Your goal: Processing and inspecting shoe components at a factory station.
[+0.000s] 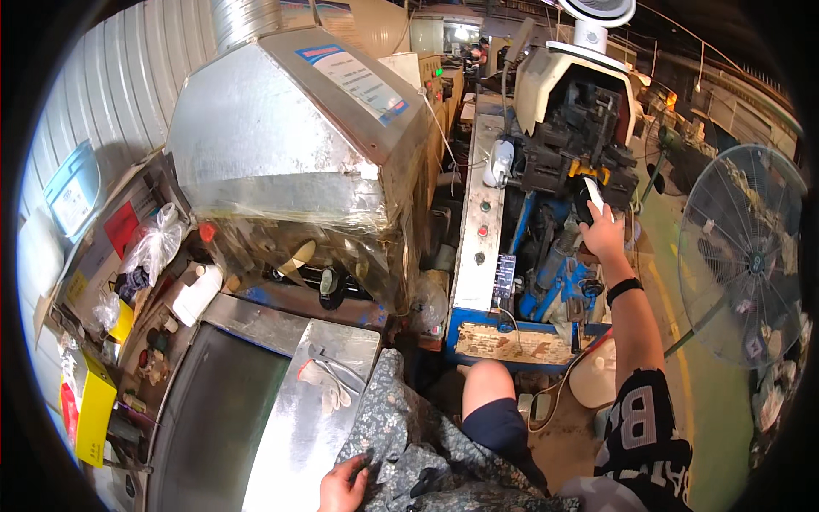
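At the right, my right arm reaches forward to the dark machine head [580, 128]. My right hand [604, 235] is closed on a slim white piece [593, 194], whose kind I cannot make out. The far end of that piece lies at a yellow part [589, 171] of the machine. Low in the view, my left hand [343, 485] rests against the dark floral apron [384, 435] over my lap, its fingers loosely bent and thumb apart, with nothing seen in it. On the metal plate [290, 435] ahead of it lie a work glove [326, 386] and a curved metal tool [339, 365].
A large metal hood [273, 128] stands at the left, with shoe-like pieces [299, 258] under its front edge. A dark belt [213, 410] runs beside the plate. Buttons [483, 231] sit on the machine's white panel. A big fan [755, 260] stands at the right.
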